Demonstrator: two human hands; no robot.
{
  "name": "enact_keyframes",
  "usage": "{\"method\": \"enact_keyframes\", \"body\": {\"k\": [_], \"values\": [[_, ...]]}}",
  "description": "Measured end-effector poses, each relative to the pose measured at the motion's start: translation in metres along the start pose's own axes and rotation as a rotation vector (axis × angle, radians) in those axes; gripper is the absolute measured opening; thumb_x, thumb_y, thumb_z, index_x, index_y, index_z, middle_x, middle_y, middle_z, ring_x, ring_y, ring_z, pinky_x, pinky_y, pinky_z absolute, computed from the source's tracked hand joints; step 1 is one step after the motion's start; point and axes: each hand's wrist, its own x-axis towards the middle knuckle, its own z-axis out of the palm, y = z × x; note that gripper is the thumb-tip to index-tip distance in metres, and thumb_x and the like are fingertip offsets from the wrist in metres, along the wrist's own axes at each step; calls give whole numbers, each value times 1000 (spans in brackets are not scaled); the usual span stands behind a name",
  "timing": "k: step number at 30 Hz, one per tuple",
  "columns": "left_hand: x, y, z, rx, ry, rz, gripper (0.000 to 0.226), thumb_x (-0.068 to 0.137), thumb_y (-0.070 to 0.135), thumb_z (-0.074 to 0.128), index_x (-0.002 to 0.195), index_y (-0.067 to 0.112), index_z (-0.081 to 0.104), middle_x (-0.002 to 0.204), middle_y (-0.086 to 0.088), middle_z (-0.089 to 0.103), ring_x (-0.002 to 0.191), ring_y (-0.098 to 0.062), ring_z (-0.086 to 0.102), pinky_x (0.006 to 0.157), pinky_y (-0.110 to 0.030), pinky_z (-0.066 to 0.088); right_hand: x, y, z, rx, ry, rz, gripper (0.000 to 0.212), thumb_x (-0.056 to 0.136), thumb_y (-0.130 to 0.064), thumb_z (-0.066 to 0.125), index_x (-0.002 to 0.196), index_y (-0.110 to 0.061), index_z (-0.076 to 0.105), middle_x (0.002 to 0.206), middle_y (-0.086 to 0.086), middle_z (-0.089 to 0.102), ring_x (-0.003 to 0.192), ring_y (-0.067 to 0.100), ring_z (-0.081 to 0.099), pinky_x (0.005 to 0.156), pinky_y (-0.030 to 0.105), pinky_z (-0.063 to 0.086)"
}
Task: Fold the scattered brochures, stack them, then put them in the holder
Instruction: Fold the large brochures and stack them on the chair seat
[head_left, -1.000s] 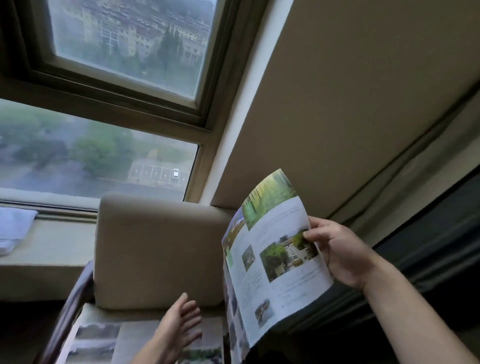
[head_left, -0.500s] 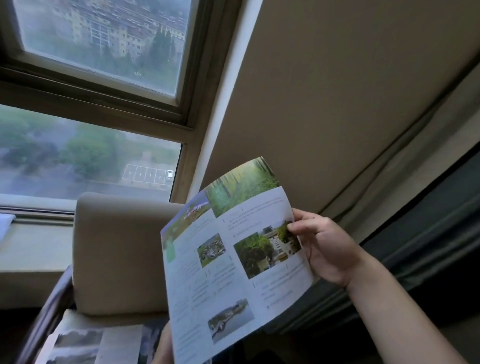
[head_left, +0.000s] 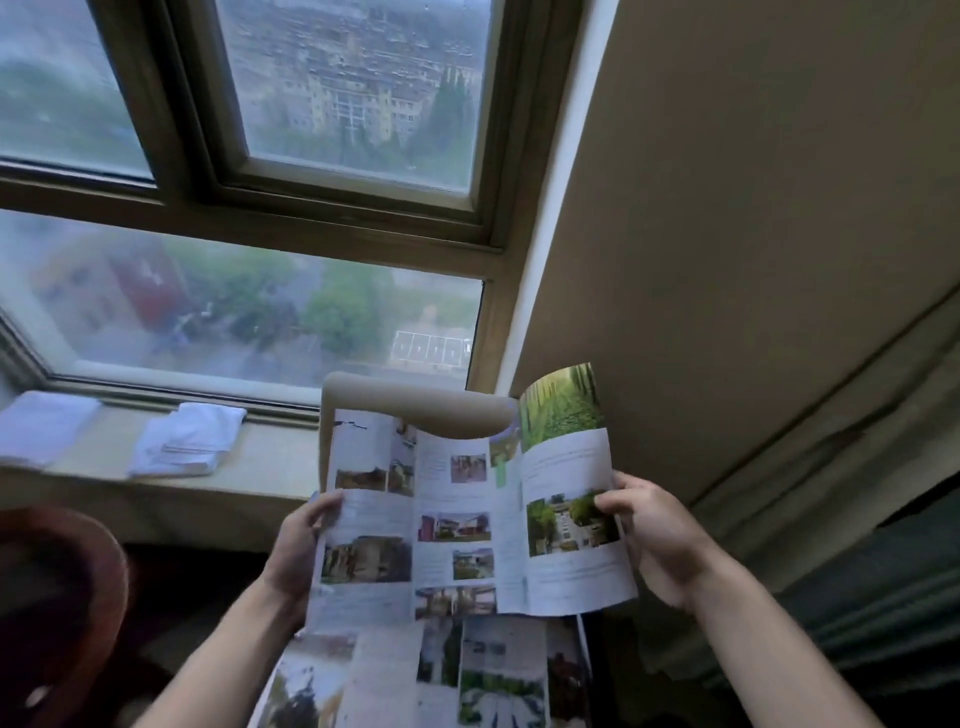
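I hold a photo brochure (head_left: 462, 514) spread open in the air in front of a beige chair back (head_left: 415, 405). My left hand (head_left: 298, 551) grips its left edge with the thumb on the page. My right hand (head_left: 657, 540) grips its right edge, where the right panel bends up toward me. Below it, more open brochures (head_left: 467, 675) lie flat on the chair seat. No holder is in sight.
A window sill (head_left: 270, 462) behind the chair carries two folded white cloths (head_left: 182, 441). A dark red rounded chair edge (head_left: 78, 582) sits at the lower left. A beige wall (head_left: 727, 234) and dark bedding (head_left: 857, 597) lie to the right.
My left hand came up from the seat and took the brochure's left edge. The brochure went from half-folded to spread wide. The view swung left, showing more of the sill.
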Motion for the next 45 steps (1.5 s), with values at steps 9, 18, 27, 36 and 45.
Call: {"method": "enact_keyframes", "body": {"k": [9,18,27,36,45], "values": [[-14,-80,19,-412,-292,-162,80,94,69,43,143,7,51,148,-25,47,135,-47,46,112,-59,32,0,-20,11,183,-250,-63,44,84,-9,47,118,-11,75,125,23,70,114,37,69,92,47,56],[-22,-108,42,36,-204,-507,58,83,19,68,135,-4,58,132,-24,63,117,-38,63,116,-48,37,1,-20,-25,207,-223,-95,45,84,-10,48,119,-12,76,128,22,69,114,34,68,105,48,46],[-28,-32,38,-234,-372,-142,45,104,24,39,131,-3,62,129,-24,65,120,-36,64,100,-50,52,14,12,-28,-85,36,-8,33,100,-4,43,114,-10,72,102,17,78,83,27,77,62,41,61],[-33,33,10,289,145,245,29,84,-2,59,111,-9,62,96,-32,69,60,-30,73,51,-32,59,31,28,-11,-182,294,-58,28,91,4,51,89,-12,74,92,17,78,84,33,75,76,53,63],[-64,48,21,108,-168,189,34,82,2,50,112,-7,62,96,-28,73,77,-34,75,67,-46,63,35,45,22,-173,120,-28,25,93,0,56,99,-15,75,92,8,80,84,25,78,69,41,63]]}}
